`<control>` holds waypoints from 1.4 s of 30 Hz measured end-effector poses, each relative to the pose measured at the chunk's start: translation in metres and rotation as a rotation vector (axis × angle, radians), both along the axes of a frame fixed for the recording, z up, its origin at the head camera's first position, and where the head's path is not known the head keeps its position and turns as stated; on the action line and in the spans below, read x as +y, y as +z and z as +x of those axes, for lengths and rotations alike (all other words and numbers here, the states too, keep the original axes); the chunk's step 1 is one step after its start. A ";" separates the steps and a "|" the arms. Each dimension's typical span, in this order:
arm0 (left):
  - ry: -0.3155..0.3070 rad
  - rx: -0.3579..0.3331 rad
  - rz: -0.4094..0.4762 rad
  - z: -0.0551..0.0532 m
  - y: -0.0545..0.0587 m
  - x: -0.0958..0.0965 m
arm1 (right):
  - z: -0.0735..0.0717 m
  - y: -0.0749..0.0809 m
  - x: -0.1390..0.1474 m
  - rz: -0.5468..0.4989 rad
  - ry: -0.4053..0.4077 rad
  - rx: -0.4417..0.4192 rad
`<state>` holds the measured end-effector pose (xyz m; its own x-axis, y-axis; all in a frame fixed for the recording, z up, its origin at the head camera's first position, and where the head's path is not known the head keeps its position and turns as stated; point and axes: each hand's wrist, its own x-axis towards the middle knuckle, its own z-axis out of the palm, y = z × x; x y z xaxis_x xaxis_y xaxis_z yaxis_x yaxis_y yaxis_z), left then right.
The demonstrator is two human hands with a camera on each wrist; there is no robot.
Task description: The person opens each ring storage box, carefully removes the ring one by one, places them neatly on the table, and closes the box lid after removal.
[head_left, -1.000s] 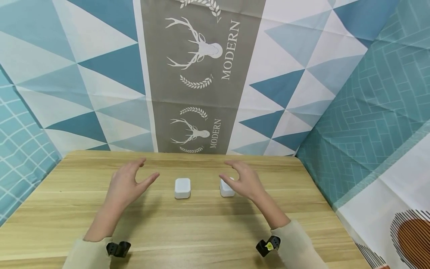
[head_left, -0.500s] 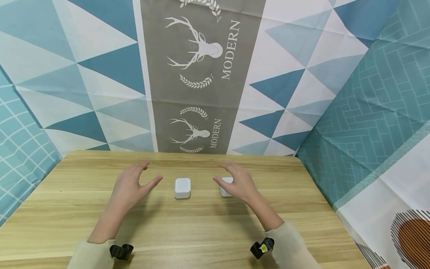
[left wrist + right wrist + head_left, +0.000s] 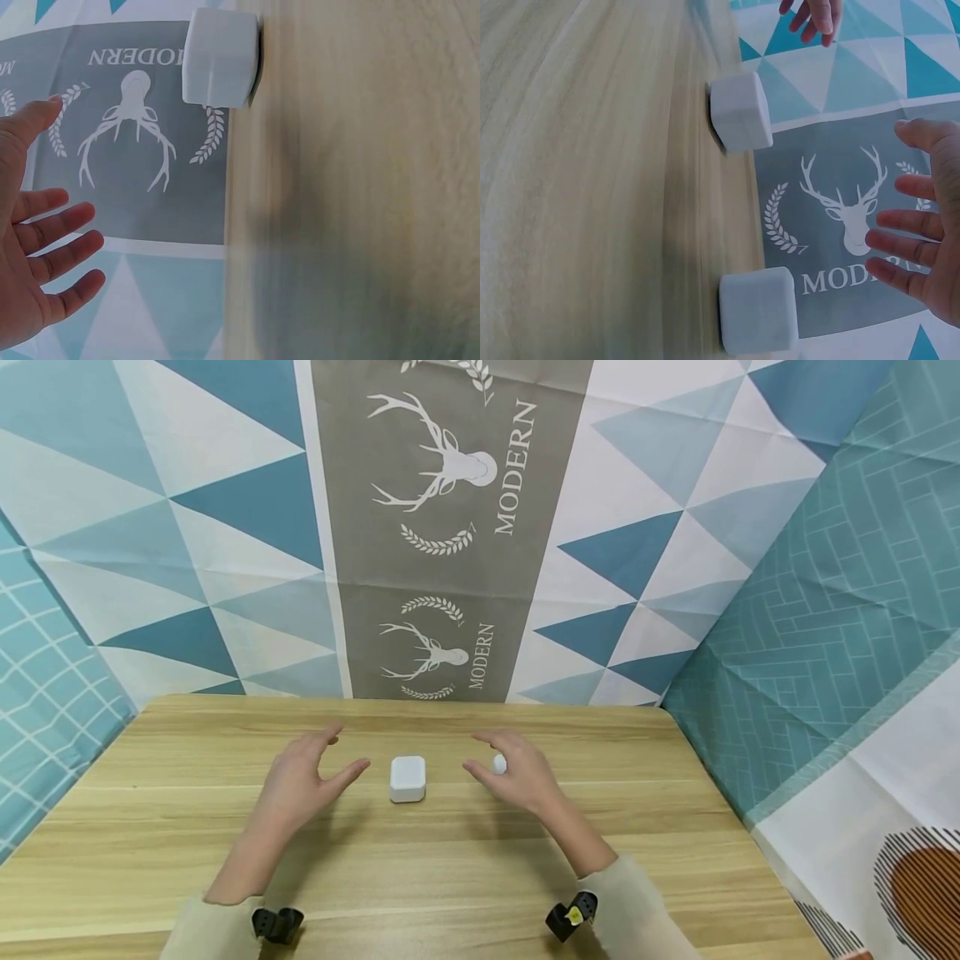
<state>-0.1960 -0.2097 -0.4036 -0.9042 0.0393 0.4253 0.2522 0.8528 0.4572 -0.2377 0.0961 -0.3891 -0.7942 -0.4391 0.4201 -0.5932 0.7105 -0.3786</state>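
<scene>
Two white rounded blocks stand on the wooden table. The left block (image 3: 407, 778) is in full view between the hands; the right block (image 3: 499, 765) is mostly hidden behind the right hand (image 3: 519, 774). The left hand (image 3: 300, 783) hovers left of the left block, thumb and fingers spread, touching nothing. Above the right block the right hand is held with its thumb and fingers apart, gripping nothing. Both blocks, the near one (image 3: 757, 311) and the far one (image 3: 740, 112), show in the right wrist view, apart from the right hand's fingers.
The light wood table (image 3: 420, 885) ends at a hanging cloth (image 3: 427, 560) with deer prints and blue triangles. Teal patterned cloth (image 3: 817, 610) hangs on the right side, blue grid cloth (image 3: 45, 693) on the left. A small black camera (image 3: 277, 926) sits at each wrist.
Both hands have moved inward and slightly nearer the person, closing the gap between them. The right hand now covers more of the right block. The blocks have stayed in place.
</scene>
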 end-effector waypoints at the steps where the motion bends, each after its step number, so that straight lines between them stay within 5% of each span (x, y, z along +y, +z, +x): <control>1: -0.006 -0.006 0.001 0.000 -0.001 0.000 | 0.000 -0.001 -0.001 0.000 0.002 0.001; 19: -0.065 -0.024 0.015 0.000 -0.009 0.010 | 0.000 -0.011 -0.011 0.008 0.011 -0.053; 42: -0.119 -0.140 0.063 0.000 -0.022 0.020 | 0.001 -0.025 -0.031 0.018 0.050 -0.140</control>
<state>-0.1964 -0.1897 -0.4257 -0.9452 0.1268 0.3007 0.2797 0.7895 0.5463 -0.2366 0.0654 -0.4140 -0.8211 -0.4865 0.2983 -0.5706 0.6888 -0.4472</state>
